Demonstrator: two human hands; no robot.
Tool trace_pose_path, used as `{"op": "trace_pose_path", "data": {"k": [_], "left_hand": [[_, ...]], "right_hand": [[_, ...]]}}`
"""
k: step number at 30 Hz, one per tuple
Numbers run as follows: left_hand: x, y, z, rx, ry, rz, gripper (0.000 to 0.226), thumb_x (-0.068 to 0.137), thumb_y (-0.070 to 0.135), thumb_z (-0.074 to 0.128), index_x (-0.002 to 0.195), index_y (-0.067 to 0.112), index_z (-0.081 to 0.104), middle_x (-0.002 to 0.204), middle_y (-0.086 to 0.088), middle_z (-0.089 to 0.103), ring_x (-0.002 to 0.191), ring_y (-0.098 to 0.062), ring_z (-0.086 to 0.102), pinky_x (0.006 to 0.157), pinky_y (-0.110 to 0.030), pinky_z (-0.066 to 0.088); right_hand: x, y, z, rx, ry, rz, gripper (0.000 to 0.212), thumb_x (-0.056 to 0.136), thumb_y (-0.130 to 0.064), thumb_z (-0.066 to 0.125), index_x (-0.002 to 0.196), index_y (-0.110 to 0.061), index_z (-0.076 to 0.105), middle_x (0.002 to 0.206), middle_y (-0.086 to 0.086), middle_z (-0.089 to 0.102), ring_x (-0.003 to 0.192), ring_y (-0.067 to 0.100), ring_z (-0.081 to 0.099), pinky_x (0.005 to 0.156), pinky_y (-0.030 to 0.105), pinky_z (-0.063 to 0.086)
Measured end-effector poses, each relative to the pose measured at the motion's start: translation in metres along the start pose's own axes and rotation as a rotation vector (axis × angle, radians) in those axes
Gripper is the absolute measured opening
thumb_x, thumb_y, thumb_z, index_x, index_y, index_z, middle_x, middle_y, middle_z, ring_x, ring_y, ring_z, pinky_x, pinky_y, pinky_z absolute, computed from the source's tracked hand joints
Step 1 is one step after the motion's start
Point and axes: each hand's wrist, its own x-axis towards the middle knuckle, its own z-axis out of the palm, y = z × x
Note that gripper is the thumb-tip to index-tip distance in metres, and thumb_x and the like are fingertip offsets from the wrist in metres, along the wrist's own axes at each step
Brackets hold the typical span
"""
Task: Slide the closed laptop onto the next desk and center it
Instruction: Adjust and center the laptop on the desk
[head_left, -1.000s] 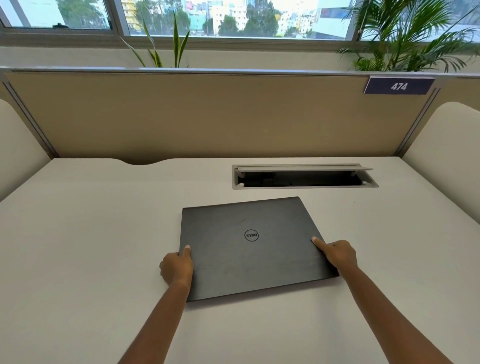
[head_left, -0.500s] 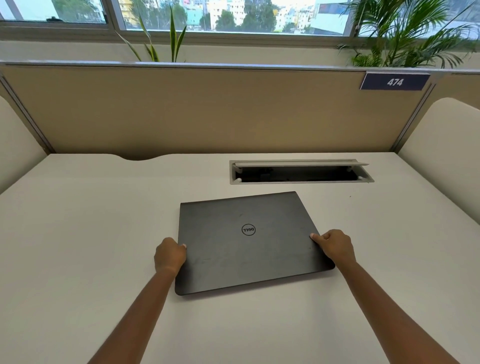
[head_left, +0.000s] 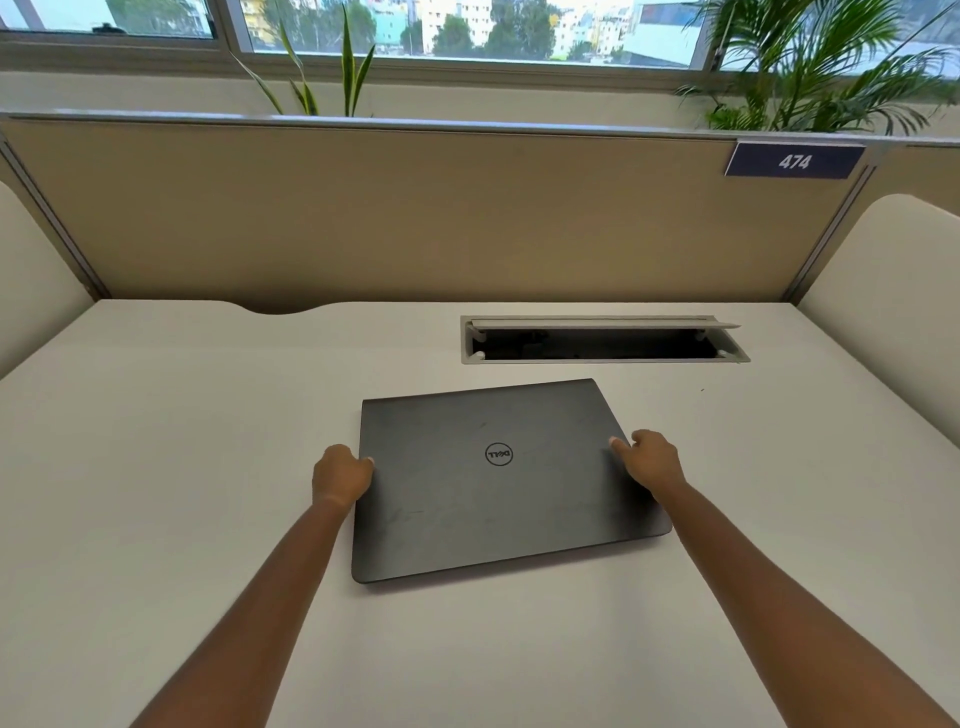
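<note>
white desk (head_left: 156, 467) bears closed laptop (head_left: 498, 483); beige partition (head_left: 415, 218) behind

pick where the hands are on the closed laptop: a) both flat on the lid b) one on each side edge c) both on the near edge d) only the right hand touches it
b: the left hand grips the left edge of the laptop and the right hand grips its right edge.

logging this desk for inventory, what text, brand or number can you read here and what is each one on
"474": white digits on the dark blue sign fixed to the top right of the partition.
"DELL": ringed logo on the lid of the closed laptop, seen upside down from here.
No other text is readable.
</note>
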Motion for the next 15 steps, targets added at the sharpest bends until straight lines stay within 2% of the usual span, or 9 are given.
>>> {"op": "trace_pose_path", "data": {"k": [1, 2, 3, 6, 7, 8, 10, 12, 15], "left_hand": [[0.003, 0.002, 0.000, -0.024, -0.004, -0.012, 0.046, 0.092, 0.007, 0.051, 0.051, 0.008, 0.029, 0.067, -0.023, 0.051, 0.084, -0.040, 0.052, 0.086, -0.046, 0.047], [0.006, 0.003, 0.001, -0.046, -0.005, -0.031, 0.047, 0.092, 0.007, 0.052, 0.051, 0.009, 0.028, 0.059, -0.015, 0.042, 0.080, -0.034, 0.047, 0.084, -0.045, 0.048], [0.009, 0.005, 0.001, -0.064, -0.002, -0.057, 0.046, 0.092, 0.007, 0.052, 0.052, 0.008, 0.030, 0.060, -0.012, 0.040, 0.080, -0.031, 0.045, 0.086, -0.045, 0.049], [0.019, 0.007, 0.002, -0.133, -0.013, -0.116, 0.026, 0.090, 0.004, 0.054, 0.066, -0.002, 0.046, 0.091, -0.025, 0.057, 0.092, -0.037, 0.056, 0.095, -0.046, 0.050], [0.021, 0.008, 0.002, -0.150, -0.012, -0.125, 0.015, 0.089, 0.004, 0.055, 0.080, -0.008, 0.053, 0.104, -0.029, 0.059, 0.101, -0.041, 0.058, 0.097, -0.047, 0.051], [0.024, 0.009, 0.003, -0.144, -0.011, -0.138, 0.017, 0.089, 0.004, 0.055, 0.096, -0.012, 0.056, 0.113, -0.031, 0.060, 0.107, -0.044, 0.058, 0.097, -0.048, 0.050], [0.029, 0.008, 0.005, -0.107, -0.011, -0.158, 0.030, 0.087, 0.004, 0.057, 0.111, -0.014, 0.055, 0.118, -0.032, 0.060, 0.111, -0.046, 0.057, 0.096, -0.047, 0.051], [0.030, 0.008, 0.007, -0.064, 0.012, -0.163, 0.031, 0.087, 0.006, 0.058, 0.111, -0.013, 0.057, 0.117, -0.031, 0.062, 0.110, -0.045, 0.059, 0.094, -0.044, 0.052], [0.029, 0.008, 0.010, -0.067, 0.034, -0.194, 0.034, 0.086, 0.009, 0.062, 0.112, -0.013, 0.057, 0.117, -0.030, 0.063, 0.110, -0.043, 0.060, 0.091, -0.040, 0.050]], "right_hand": [[0.001, -0.005, 0.001, 0.013, 0.000, 0.013, 0.046, 0.095, -0.026, 0.048, 0.056, -0.012, 0.029, 0.062, 0.002, 0.036, 0.083, 0.024, 0.041, 0.072, 0.028, 0.029], [0.003, -0.009, 0.002, 0.020, -0.001, 0.019, 0.047, 0.095, -0.025, 0.049, 0.054, -0.014, 0.027, 0.061, 0.001, 0.033, 0.082, 0.024, 0.040, 0.072, 0.028, 0.029], [0.005, -0.013, 0.003, 0.031, -0.005, 0.030, 0.047, 0.095, -0.025, 0.049, 0.055, -0.014, 0.028, 0.062, 0.003, 0.035, 0.083, 0.024, 0.039, 0.072, 0.029, 0.029], [0.011, -0.019, 0.005, 0.044, -0.002, 0.058, 0.034, 0.094, -0.026, 0.051, 0.070, -0.003, 0.042, 0.083, 0.012, 0.046, 0.086, 0.025, 0.041, 0.074, 0.030, 0.032], [0.013, -0.021, 0.006, 0.041, 0.000, 0.066, 0.031, 0.094, -0.025, 0.051, 0.075, -0.002, 0.043, 0.084, 0.013, 0.046, 0.086, 0.026, 0.042, 0.073, 0.031, 0.034], [0.015, -0.023, 0.006, 0.037, 0.001, 0.071, 0.030, 0.093, -0.025, 0.052, 0.076, -0.001, 0.044, 0.082, 0.013, 0.047, 0.086, 0.027, 0.043, 0.074, 0.033, 0.036], [0.019, -0.027, 0.007, 0.041, 0.005, 0.092, 0.026, 0.092, -0.023, 0.055, 0.086, 0.002, 0.053, 0.089, 0.017, 0.053, 0.093, 0.033, 0.050, 0.084, 0.039, 0.045], [0.022, -0.030, 0.007, 0.057, 0.019, 0.124, 0.039, 0.091, -0.023, 0.058, 0.112, 0.009, 0.053, 0.108, 0.024, 0.057, 0.105, 0.037, 0.054, 0.094, 0.041, 0.045], [0.025, -0.031, 0.004, 0.111, -0.015, 0.180, 0.050, 0.089, -0.023, 0.061, 0.123, 0.011, 0.048, 0.101, 0.022, 0.051, 0.094, 0.033, 0.050, 0.091, 0.040, 0.045]]}}
